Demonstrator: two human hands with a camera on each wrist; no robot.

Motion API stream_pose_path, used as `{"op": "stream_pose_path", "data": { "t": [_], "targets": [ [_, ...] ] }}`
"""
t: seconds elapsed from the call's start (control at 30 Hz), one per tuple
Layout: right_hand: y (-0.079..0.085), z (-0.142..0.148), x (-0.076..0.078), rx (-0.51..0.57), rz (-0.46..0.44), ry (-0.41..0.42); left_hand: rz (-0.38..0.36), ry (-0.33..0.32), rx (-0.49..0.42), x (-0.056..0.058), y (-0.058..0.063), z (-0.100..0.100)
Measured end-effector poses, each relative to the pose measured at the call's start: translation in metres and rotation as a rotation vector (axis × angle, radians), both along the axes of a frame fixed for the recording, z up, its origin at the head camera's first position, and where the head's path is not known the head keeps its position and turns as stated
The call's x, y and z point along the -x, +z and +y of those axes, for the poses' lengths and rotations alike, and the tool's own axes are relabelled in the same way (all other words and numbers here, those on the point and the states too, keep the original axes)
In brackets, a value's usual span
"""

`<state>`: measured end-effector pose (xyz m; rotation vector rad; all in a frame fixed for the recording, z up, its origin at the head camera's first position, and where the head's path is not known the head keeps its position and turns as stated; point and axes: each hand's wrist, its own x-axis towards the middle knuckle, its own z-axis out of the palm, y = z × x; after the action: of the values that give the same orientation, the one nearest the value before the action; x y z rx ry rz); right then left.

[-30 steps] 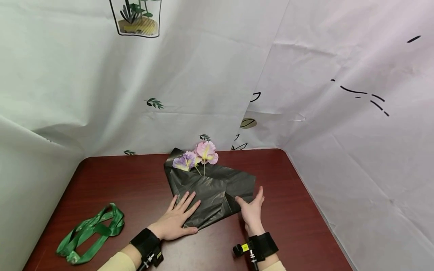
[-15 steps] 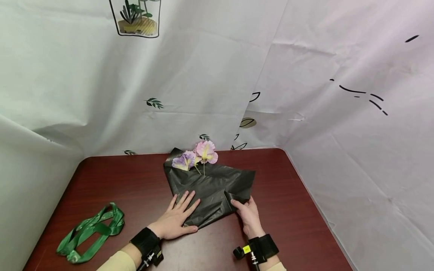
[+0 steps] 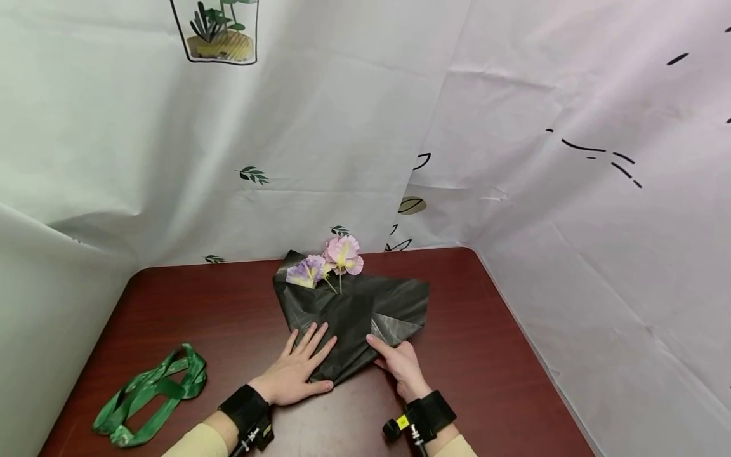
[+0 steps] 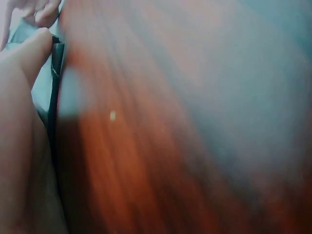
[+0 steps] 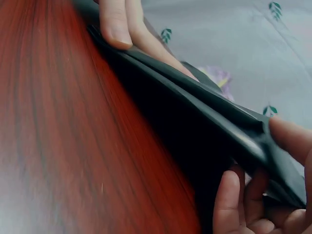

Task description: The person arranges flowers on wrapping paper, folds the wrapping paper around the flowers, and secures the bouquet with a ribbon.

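Note:
A sheet of black wrapping paper (image 3: 348, 311) lies folded over the stems of two flowers, one pink (image 3: 343, 254) and one purple (image 3: 306, 271), whose heads stick out at its far side. My left hand (image 3: 292, 376) rests flat on the paper's near left part, fingers spread. At the near right edge my right hand (image 3: 402, 368) pinches the paper. In the right wrist view its thumb (image 5: 292, 139) is on top and its curled fingers (image 5: 231, 200) are underneath, with the folded edge lifted off the table. The left wrist view is mostly blurred tabletop.
A loosely coiled green ribbon (image 3: 162, 387) lies on the left of the brown wooden table (image 3: 485, 355). A white printed cloth (image 3: 320, 127) hangs behind the table and along both sides.
My right hand has moved left from the paper's right edge, gripping it and folding that edge inward and up. The left hand has stayed in place. The head view has shifted slightly.

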<state>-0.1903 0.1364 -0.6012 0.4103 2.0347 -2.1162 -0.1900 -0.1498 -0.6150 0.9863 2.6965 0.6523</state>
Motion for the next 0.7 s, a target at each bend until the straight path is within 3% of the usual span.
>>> {"op": "stream_pose_path", "data": {
  "t": [0.13, 0.27, 0.5, 0.7],
  "targets": [
    [-0.004, -0.009, 0.002, -0.025, 0.086, -0.012, -0.015, -0.014, -0.056, -0.001, -0.002, 0.002],
    [-0.006, -0.012, -0.001, -0.125, 0.172, -0.028, -0.021, -0.026, -0.074, 0.000, -0.002, 0.004],
    [-0.005, -0.015, 0.001, -0.091, 0.063, -0.021, 0.108, -0.074, 0.002, 0.013, 0.003, 0.024],
    [-0.003, -0.019, 0.002, -0.068, 0.070, -0.054, 0.047, -0.082, 0.015, 0.018, 0.009, 0.038]
  ]
}}
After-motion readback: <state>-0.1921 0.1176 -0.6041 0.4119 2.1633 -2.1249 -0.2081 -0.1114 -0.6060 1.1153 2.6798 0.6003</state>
